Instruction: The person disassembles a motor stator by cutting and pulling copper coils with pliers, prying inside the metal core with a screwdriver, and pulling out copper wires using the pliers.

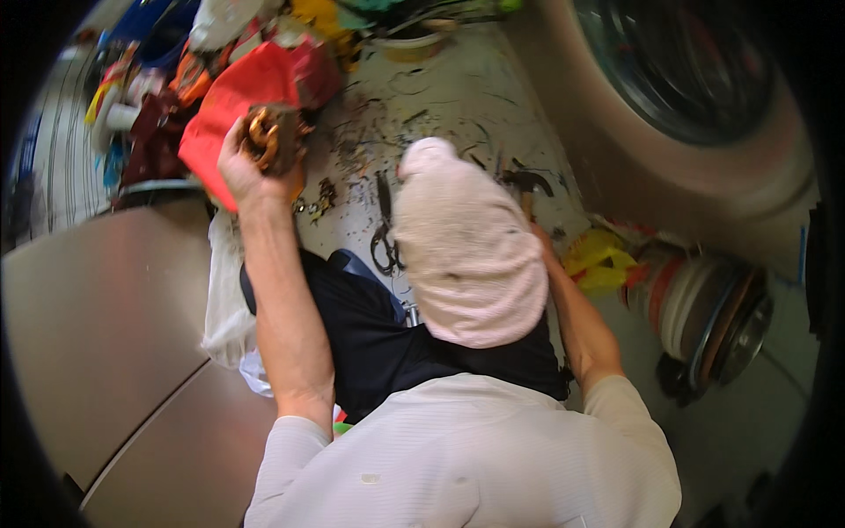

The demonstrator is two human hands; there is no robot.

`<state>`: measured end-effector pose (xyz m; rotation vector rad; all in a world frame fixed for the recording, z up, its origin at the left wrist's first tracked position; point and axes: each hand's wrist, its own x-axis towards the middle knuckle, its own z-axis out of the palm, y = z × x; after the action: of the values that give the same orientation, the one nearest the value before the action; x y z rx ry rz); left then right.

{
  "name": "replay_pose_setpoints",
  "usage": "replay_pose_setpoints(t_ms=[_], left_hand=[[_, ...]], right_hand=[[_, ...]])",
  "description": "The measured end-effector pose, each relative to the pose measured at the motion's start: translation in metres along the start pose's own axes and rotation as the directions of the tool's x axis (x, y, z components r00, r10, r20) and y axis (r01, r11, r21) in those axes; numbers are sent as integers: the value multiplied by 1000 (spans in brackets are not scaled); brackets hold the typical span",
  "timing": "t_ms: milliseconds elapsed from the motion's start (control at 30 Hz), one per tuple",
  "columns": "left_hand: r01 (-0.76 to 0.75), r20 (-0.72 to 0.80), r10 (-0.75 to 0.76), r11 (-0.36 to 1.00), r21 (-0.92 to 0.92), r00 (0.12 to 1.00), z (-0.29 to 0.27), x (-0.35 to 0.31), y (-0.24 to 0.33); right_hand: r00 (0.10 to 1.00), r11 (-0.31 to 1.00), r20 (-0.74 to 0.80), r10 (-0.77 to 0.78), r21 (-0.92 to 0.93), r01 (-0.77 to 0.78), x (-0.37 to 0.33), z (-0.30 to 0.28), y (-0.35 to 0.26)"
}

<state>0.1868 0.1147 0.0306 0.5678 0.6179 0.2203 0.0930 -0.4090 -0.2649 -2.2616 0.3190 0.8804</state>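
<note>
So the thing that mattered here was a copper-coloured coil piece [264, 136], held up over the left edge of the floor [387, 84], right in front of a red bag [255, 84]. The left hand [251, 167] had it, fingers clamped around its near side, coil loops facing up. The right hand [540, 238] was mostly tucked behind the pale pink cloth [466, 246] draped over the knee, so I can't tell if those fingers were closed on anything; a hammer [528, 182] poked out just past it, near the floor's right edge by the round-doored appliance [607, 167]. My two cents on doing this bit well: I'd have kept that left grip out at the side of the piece, clear of the loops, since bent wire ends could scratch, and I'd have rested it flat on the floor before putting any force on it, because a lump like that would likely twist in midair. Also, the scissors [384, 255] lay around the middle of the floor with loose scraps [326, 198] between them and the left edge, so shoving those aside first would've given the piece a steadier seat, IMO.
</note>
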Motion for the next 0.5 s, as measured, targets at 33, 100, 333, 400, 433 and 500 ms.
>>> replay_pose_setpoints(t_ms=[33,100,333,400,433,500], left_hand=[[3,72,-5,1000,28,997,12,-2,-12],[-9,110,13,999,-40,994,10,1,3],[50,328,-57,998,30,943,-35,34,80],[-2,270,-33,992,128,962,-44,27,85],[-62,121,41,982,181,992,-55,28,83],[-127,-67,149,958,259,987,-73,21,60]], right_hand=[[999,1000,35,-5,10,5,-2,-8,14],[990,997,128,-53,-48,59,-14,5,9],[980,922,185,-67,-365,132,-123,-2,48],[985,878,170,6,-473,76,-153,-7,68],[987,857,163,-6,-507,89,-175,-3,85],[987,833,160,-14,-543,100,-196,-1,108]])
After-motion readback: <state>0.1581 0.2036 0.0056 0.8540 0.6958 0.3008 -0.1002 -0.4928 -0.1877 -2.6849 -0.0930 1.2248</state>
